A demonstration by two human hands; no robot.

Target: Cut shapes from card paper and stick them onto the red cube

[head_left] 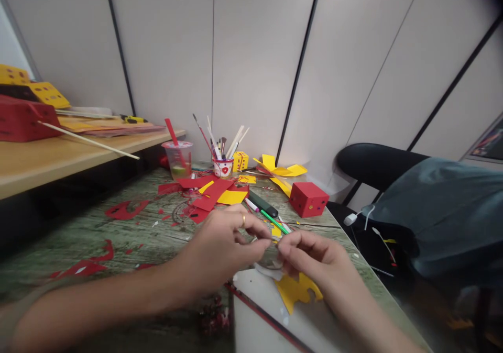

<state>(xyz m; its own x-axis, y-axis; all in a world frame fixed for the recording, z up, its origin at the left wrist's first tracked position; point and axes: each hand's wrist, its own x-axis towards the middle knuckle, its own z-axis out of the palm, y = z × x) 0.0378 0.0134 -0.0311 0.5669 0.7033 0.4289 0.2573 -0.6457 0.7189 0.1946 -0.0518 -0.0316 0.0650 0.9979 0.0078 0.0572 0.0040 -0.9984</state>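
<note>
- Because the small piece (274,240) is so tiny, the left hand (220,243) and right hand (314,258) nearly meet, each pinching it between thumb and fingertips, likely for fine control; it looks like a yellowish scrap, though blur leaves that uncertain.
- The hands hold it raised above the far end of the white board (251,329), which probably serves as a smooth base on the rough surface (145,232).
- A yellow paper cut-out (291,293) lies on the board beside the right wrist, near enough to be brushed by that arm.
- The dark red stick (263,313) slants across the board between the forearms, where either could nudge it.
- Just beyond the fingers, the green pen (274,221) and dark green case (264,205) crowd the space, with the red cube (308,198) to their right.
- Farther back, red paper strips (212,195), the brush pot (222,168) and the plastic cup (179,159) limit the reach forward.
</note>
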